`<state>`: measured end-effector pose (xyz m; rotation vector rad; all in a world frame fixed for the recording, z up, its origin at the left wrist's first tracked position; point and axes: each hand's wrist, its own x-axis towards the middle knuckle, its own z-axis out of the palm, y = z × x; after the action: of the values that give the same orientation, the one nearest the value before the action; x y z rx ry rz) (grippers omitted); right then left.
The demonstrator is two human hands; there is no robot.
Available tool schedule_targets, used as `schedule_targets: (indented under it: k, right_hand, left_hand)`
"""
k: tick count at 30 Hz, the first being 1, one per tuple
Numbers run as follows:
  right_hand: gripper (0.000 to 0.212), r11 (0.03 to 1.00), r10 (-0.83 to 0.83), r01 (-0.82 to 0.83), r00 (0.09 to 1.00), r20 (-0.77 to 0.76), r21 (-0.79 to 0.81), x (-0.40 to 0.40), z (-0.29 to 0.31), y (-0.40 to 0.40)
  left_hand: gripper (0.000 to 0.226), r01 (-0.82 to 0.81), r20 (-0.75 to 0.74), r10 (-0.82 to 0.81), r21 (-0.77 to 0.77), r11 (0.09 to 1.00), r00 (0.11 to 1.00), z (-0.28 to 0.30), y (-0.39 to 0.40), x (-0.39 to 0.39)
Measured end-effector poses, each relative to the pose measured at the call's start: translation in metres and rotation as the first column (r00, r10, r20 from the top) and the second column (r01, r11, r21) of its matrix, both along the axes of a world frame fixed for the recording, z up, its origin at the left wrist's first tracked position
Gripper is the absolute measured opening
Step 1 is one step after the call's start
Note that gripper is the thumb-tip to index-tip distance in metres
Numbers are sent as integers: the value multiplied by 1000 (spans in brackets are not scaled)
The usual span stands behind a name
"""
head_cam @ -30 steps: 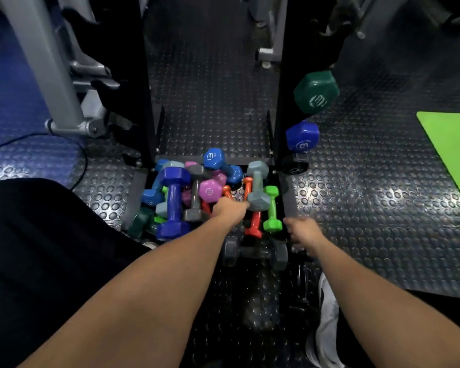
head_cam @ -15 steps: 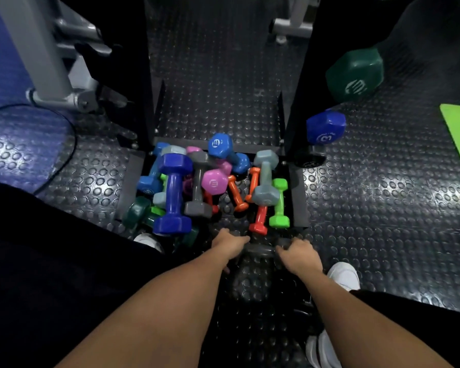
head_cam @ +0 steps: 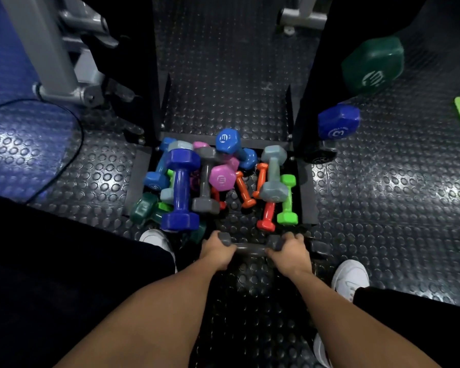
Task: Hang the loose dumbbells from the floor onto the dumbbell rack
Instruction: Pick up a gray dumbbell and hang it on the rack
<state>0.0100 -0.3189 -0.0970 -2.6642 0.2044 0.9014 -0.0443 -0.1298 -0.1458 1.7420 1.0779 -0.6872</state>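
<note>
1. Two hands hold one dark grey dumbbell at 6 o'clock of the pile, low over the studded floor: our left hand wraps its fingers over the left head, our right hand over the right head, and the bare handle shows between them.
2. We judge it heavy, since both hands take it; it is stiff and rubber-coated, so it should not slip or give, but it would land hard near the white shoe at 4 o'clock.
3. The heads are broad for a firm hold; for hanging, we think the handle is the better place to take it, one hand shifting inward.
4. The rest of the loose pile lies at 12 o'clock of our hands, inside the base of the dumbbell rack, the coloured pieces crossed over each other; the small orange and green ones look light, single-hand lifts.
5. At 2 o'clock a dark green dumbbell and a blue one already hang on the rack's right upright, the likely model for placement.
</note>
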Motion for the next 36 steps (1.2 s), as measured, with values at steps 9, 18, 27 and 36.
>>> schedule_targets:
  k: [9,18,27,36]
  right_hand:
    - [57,947,-227,271,944,-239,173,10,-19,0]
    - [31,914,-282,326,939,-198,242,7,-31,1]
    - [35,909,-284,311,950,-132,277,20,-28,-17]
    - [42,852,-413,349,906,92,390,71,110,-33]
  left_hand:
    - [86,-147,-29,145,-122,982,989,8,3,2]
    - [50,-128,-30,125,-107,986,992,5,2,5]
    - [37,-27,102,20,59,998,995,26,-1,23]
    - [80,125,453,-88,-53,991,887,35,-24,104]
